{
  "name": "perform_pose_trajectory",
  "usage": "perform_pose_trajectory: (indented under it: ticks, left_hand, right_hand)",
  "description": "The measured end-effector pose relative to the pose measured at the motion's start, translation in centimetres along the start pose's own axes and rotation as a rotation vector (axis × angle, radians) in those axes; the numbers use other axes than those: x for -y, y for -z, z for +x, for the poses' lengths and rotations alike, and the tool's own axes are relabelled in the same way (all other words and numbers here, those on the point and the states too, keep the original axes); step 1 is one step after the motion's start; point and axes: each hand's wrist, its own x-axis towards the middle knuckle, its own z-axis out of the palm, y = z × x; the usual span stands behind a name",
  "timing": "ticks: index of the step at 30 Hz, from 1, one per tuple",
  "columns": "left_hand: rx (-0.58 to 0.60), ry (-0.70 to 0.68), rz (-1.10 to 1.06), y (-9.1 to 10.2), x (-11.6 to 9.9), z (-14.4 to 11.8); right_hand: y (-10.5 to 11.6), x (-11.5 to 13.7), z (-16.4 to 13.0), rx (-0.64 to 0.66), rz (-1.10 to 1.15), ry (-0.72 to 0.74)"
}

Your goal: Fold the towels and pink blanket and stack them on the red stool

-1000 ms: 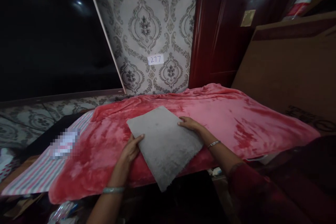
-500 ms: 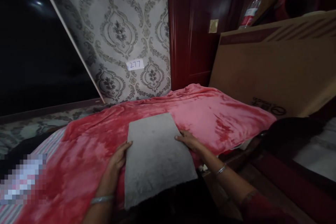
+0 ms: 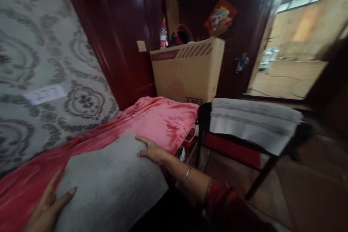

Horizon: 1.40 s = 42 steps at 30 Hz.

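A grey, fuzzy-looking piece of cloth [image 3: 108, 181], roughly rectangular, lies in front of me at the lower left, over the edge of the pink-red blanket [image 3: 152, 116]. At its left edge, my left hand [image 3: 50, 203] grips it, thumb on top and fingers along the side. My right hand [image 3: 153, 150] holds the upper right edge, with the thumb and a finger showing on the near face. The cloth's lower end runs out of view at the bottom.
To the right stands a black-framed seat [image 3: 205, 114] with folded grey cloths [image 3: 252, 119] on it. Behind the blanket are a big cardboard box [image 3: 182, 72] and a plastic bottle [image 3: 163, 36]. An open doorway [image 3: 288, 76] is at the far right. Patterned wallpaper [image 3: 81, 98] covers the left wall.
My view has swung to the right, bringing the seat, folded cloths and doorway into sight. Both hands still hold the grey cloth, which now sits lower left in view.
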Motion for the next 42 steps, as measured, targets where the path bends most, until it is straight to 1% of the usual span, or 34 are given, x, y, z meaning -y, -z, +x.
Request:
perform_pose_trajectory:
  ticks: [2,4,5,7,9,11,13,15,16,18,19,21,23,24,26,29,34,36,38,42]
  left_hand:
    - [0.124,-0.097,-0.055,-2.7,-4.3,-0.5]
    - [0.315,-0.159,-0.136,-6.3,-8.9,-1.8]
    - [0.421,-0.213,-0.181,-8.4,-11.2,-2.6]
    - [0.551,-0.344,-0.293,-13.2,-15.7,-4.3]
    - [0.707,-0.460,-0.374,-18.4,-19.7,-6.0]
    - [0.887,-0.495,-0.427,-23.8,-23.3,-7.7]
    - [1.058,-0.541,-0.477,-29.2,-26.4,-9.5]
    - [1.171,-0.567,-0.501,-34.2,-28.9,-11.3]
    - [1.225,-0.580,-0.502,-36.5,-29.8,-12.3]
    - [1.304,-0.585,-0.477,-40.6,-30.8,-14.1]
    - [1.313,-0.575,-0.429,-42.3,-30.9,-14.9]
    - [1.268,-0.536,-0.292,-45.2,-30.4,-16.0]
    - [1.197,-0.503,-0.181,-47.1,-29.5,-16.5]
    - [1.179,-0.496,-0.157,-47.8,-29.1,-16.5]
    - [1.177,-0.493,-0.160,-48.6,-28.7,-16.3]
    - [1.178,-0.486,-0.167,-49.0,-28.8,-15.8]
    - [1.172,-0.494,-0.183,-49.2,-29.2,-15.8]
    - [1.150,-0.549,-0.192,-49.3,-29.0,-16.0]
    - [1.114,-0.650,-0.169,-49.2,-28.9,-16.2]
    - [0.994,-0.871,0.057,-48.8,-29.2,-16.5]
  right_hand:
    - [3.7,1.9,-2.3,-0.101,0.005,0.103]
    - [8.0,4.1,-5.1,-0.227,-0.016,0.207]
    - [10.3,5.2,-6.7,-0.301,-0.034,0.263]
    - [14.8,7.6,-10.2,-0.421,-0.077,0.338]
    - [19.0,9.9,-13.8,-0.548,-0.156,0.398]
    - [22.7,11.9,-17.3,-0.672,-0.263,0.430]
    - [26.1,13.3,-20.5,-0.791,-0.360,0.431]
    - [29.2,14.0,-23.0,-0.901,-0.424,0.415]
    - [30.7,14.0,-24.0,-0.950,-0.443,0.405]
    - [33.3,13.3,-25.6,-1.035,-0.459,0.372]
    - [34.4,12.6,-26.2,-1.070,-0.462,0.341]
    - [36.2,10.9,-27.1,-1.135,-0.475,0.250]
    - [37.5,9.1,-27.6,-1.184,-0.515,0.155]
    - [37.9,8.4,-27.8,-1.200,-0.551,0.124]
    - [38.6,7.5,-28.0,-1.218,-0.640,0.103]
    - [39.2,7.3,-28.1,-1.226,-0.762,0.091]
    - [39.8,8.1,-28.3,-1.223,-0.828,0.069]
    - [39.8,8.1,-28.5,-1.235,-0.871,0.050]
    - [39.7,8.0,-28.8,-1.241,-0.960,0.009]
    - [38.6,8.2,-29.6,-1.240,-1.180,-0.141]
